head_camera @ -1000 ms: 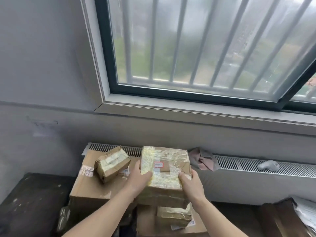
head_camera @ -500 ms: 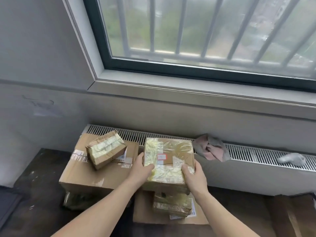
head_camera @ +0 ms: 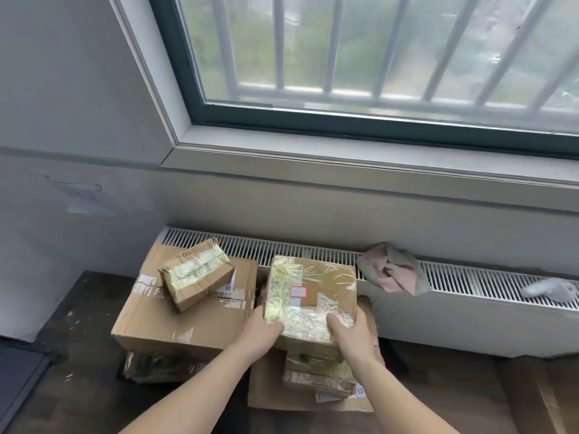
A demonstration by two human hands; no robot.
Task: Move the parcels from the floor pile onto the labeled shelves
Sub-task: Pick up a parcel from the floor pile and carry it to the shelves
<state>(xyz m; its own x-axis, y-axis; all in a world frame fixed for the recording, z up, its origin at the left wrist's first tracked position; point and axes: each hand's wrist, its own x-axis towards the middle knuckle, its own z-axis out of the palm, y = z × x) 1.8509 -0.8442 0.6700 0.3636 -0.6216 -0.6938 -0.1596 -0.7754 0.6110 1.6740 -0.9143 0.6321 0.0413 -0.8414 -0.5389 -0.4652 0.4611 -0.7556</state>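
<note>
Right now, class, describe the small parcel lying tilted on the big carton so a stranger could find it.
Below the window, left of the radiator, sits a large carton. The small parcel lies askew on top, yellowed tape across it, untouched by either hand.

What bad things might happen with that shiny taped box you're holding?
1. The taped parcel is wrapped in glossy tape, and the left hand and right hand hold only its near corners, so the grip might slip.
2. If it drops, it could land on the small parcel below.
3. The tilted parcel sits crooked on the big box; a bump could topple it.
</note>
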